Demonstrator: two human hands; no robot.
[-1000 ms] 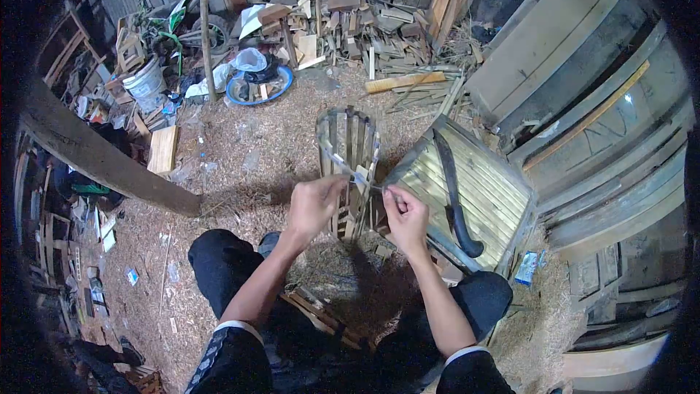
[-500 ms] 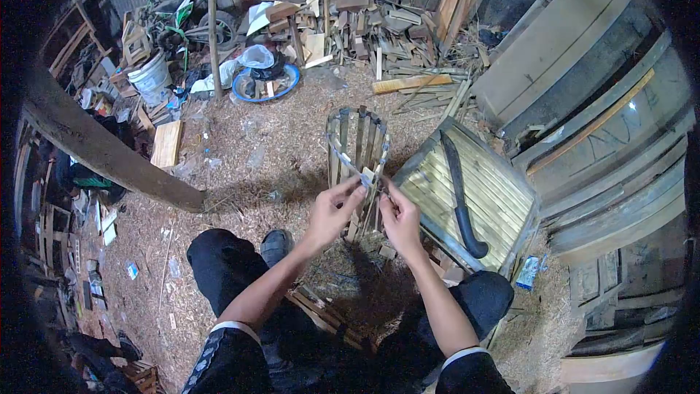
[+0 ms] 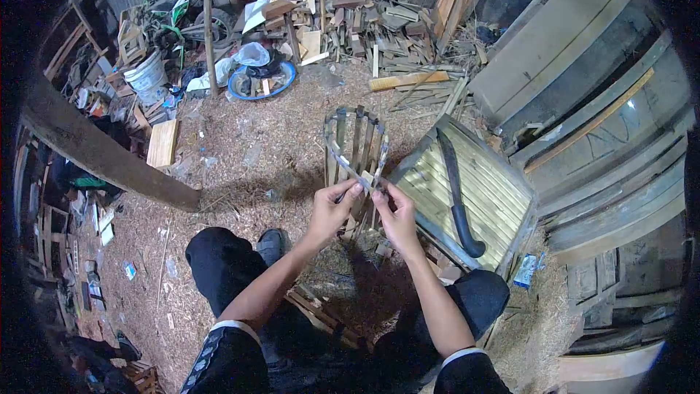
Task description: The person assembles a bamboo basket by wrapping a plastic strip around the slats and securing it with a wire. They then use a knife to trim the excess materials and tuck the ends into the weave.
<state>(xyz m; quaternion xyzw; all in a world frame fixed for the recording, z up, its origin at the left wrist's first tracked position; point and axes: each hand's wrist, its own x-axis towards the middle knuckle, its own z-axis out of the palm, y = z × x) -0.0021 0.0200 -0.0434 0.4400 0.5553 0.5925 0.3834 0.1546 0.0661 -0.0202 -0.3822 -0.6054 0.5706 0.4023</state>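
Left hand (image 3: 332, 211) and right hand (image 3: 397, 215) pinch the slatted basket frame (image 3: 354, 149) rim.

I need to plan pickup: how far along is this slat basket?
Done: the slats stand in a ring, hooped at the far end. In hand: left hand and right hand pinch the strip crossing the near slats. Left: probably securing that strip; machete lies aside.

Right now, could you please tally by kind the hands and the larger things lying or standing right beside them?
Hands: 2, the left hand and the right hand, fingers pinched on the frame's band
Slatted basket frame: 1
Slatted panel: 1
Long knife, lying on the panel: 1
Total: 5
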